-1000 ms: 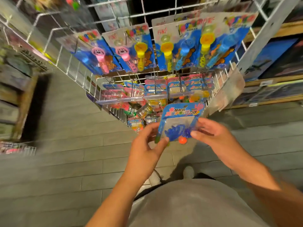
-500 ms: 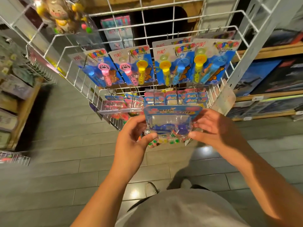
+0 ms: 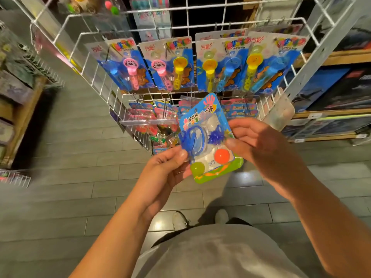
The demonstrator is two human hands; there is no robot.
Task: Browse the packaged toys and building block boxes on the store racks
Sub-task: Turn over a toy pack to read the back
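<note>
While a person is standing at a white wire rack [image 3: 313,63] on a grey floor [image 3: 70,177], both hands are holding one toy card.
Card: a blister pack [image 3: 208,141] is sitting tilted in front of the rack's lower hooks, held up between the two hands.
Contents: a blue sticky hand [image 3: 190,137], a blue spiky ball [image 3: 215,136], an orange ball [image 3: 221,156] and a yellow-green ball [image 3: 197,167] are showing under clear plastic.
Left hand [image 3: 166,169]: the thumb and fingers are pinching the card's left edge.
Right hand [image 3: 259,141]: the thumb and fingers are closing on the card's right edge.
Upper row: bubble wand cards [image 3: 210,63] are hanging side by side on the rack, blue-backed, with pink, yellow and blue wands.
Lower row: more small cards [image 3: 148,115] are hanging just behind the held card.
Right side: dark boxes [image 3: 341,85] are sitting on wooden shelves.
</note>
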